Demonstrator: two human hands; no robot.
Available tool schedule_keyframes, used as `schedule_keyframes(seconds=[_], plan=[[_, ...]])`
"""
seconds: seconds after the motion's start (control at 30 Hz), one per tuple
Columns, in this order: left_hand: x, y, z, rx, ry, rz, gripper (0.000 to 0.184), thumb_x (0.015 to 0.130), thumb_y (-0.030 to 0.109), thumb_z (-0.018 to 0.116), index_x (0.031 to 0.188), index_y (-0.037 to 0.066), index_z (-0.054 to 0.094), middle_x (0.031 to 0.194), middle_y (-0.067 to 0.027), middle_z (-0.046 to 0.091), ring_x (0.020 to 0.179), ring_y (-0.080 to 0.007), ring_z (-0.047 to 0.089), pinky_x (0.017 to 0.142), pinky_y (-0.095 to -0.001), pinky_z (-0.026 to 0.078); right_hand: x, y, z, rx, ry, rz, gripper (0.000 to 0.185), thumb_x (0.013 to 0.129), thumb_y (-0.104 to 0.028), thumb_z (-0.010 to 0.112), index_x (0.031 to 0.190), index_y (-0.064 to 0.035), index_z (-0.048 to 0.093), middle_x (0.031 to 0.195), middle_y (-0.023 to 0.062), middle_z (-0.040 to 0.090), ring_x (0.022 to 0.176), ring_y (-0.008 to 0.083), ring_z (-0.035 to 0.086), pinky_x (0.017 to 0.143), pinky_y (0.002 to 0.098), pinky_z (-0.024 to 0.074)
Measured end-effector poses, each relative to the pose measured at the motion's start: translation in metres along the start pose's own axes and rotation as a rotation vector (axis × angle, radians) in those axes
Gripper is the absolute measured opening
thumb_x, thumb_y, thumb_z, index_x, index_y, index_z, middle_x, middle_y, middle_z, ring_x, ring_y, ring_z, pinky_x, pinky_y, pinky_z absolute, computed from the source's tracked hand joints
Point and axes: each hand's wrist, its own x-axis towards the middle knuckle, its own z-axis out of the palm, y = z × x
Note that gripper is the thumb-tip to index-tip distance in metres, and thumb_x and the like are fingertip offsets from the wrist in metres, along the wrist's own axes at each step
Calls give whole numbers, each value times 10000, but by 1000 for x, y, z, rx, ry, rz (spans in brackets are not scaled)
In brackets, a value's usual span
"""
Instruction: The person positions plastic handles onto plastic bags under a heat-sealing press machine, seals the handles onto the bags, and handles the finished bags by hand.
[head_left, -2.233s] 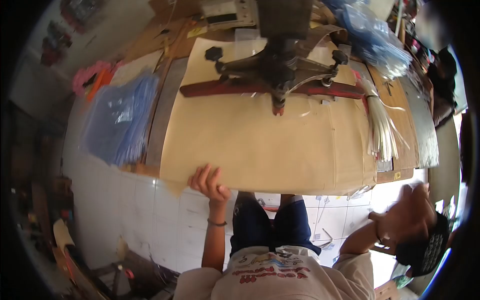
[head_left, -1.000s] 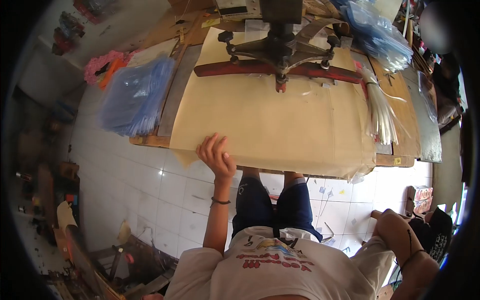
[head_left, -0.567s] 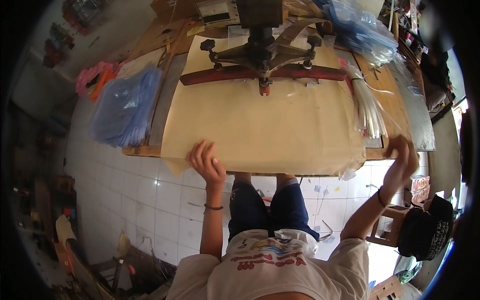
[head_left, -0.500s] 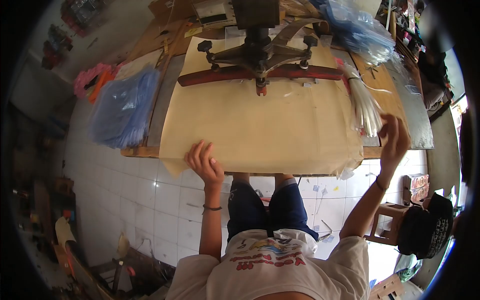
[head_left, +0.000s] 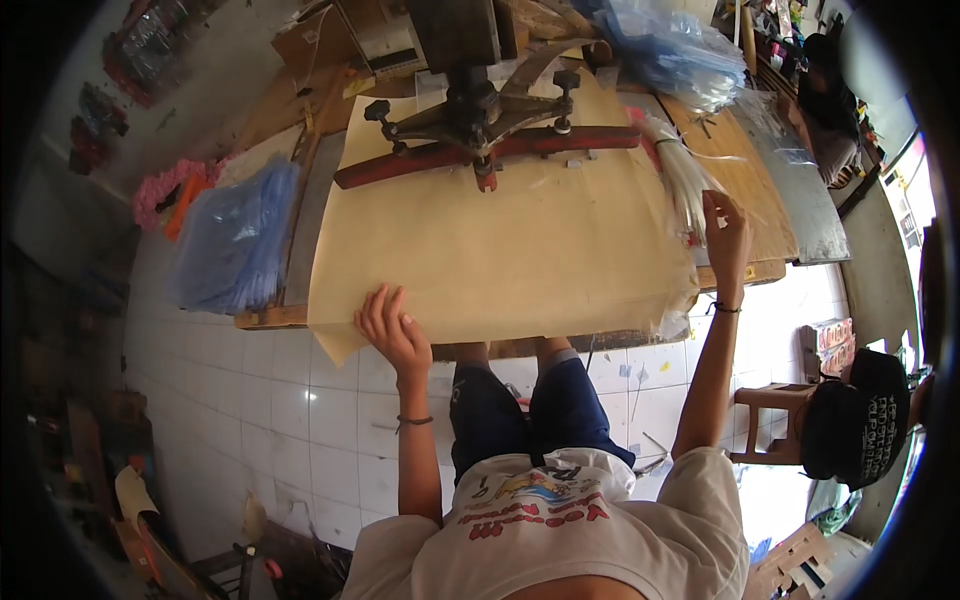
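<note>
My left hand (head_left: 395, 330) rests with its fingers stretched out on the front left edge of a large tan sheet (head_left: 480, 260) covering the work table. At the table's right side, my right hand (head_left: 730, 235) has thumb and fingertips pinched together. Those fingertips are at a bundle of thin clear plastic strips (head_left: 684, 185), and whatever they hold is too small to make out. Above the far part of the sheet is a press head with a long red bar (head_left: 400, 166) and dark metal arms.
A stack of bluish plastic sheets (head_left: 235, 240) lies at the left, beside pink material (head_left: 160, 198). More clear plastic (head_left: 670, 55) is piled at the back right. On the tiled floor at right stands a brown stool (head_left: 775, 397), with a black bag-like item (head_left: 855, 425) beside it.
My right hand has moved left and away from me, from the strips' loose ends to further along the bundle. My left hand stays at the sheet's edge. The camera view has turned slightly.
</note>
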Motion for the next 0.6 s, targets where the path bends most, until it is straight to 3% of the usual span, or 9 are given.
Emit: schedule_keyframes(seconds=[0.1, 0.23, 0.33, 0.47, 0.5, 0.6], plan=[[0, 0, 0, -8, 8, -2, 392, 1020, 249, 382, 1262, 87, 644, 1399, -113, 555, 1362, -345, 437, 1171, -597, 201, -11, -17, 8, 63, -49, 16, 180, 949, -181, 678, 1038, -44, 754, 945, 128, 747, 812, 253, 676, 767, 367, 520], [0, -1, 1, -11, 9, 0, 391, 1012, 250, 395, 1269, 89, 641, 1401, -119, 553, 1362, -354, 438, 1171, -603, 200, -22, -42, 29, 214, -133, -16, 165, 962, -174, 668, 1032, -49, 749, 774, 102, 740, 701, 193, 730, 647, 313, 540], [-1, -2, 0, -17, 3, 5, 389, 1006, 247, 407, 1277, 90, 638, 1403, -124, 553, 1360, -359, 439, 1173, -603, 200, -26, -64, 40, 231, -232, -19, 204, 986, -193, 649, 1072, -34, 743, 791, 100, 747, 718, 152, 732, 638, 276, 524], [-1, -1, -4, -15, -18, 11, 386, 1009, 242, 414, 1288, 90, 634, 1408, -126, 551, 1360, -362, 441, 1175, -604, 203, -42, -94, 51, 122, -438, 39, 222, 944, -237, 670, 1049, -59, 751, 781, 124, 730, 652, 186, 696, 623, 323, 516], [1, 0, -5, -17, -15, 13, 391, 1016, 244, 405, 1289, 85, 635, 1405, -126, 553, 1360, -357, 443, 1178, -600, 197, -44, -94, 56, 117, -378, -159, 238, 920, -251, 680, 1031, -54, 754, 790, 131, 719, 650, 206, 676, 620, 334, 505], [-2, 2, -7, -18, -19, 14, 402, 1031, 250, 385, 1293, 76, 636, 1400, -126, 556, 1361, -347, 444, 1186, -591, 183, -48, -92, 55, 162, -382, -110, 230, 921, -243, 678, 1020, -52, 757, 807, 129, 720, 677, 213, 677, 628, 333, 504]])
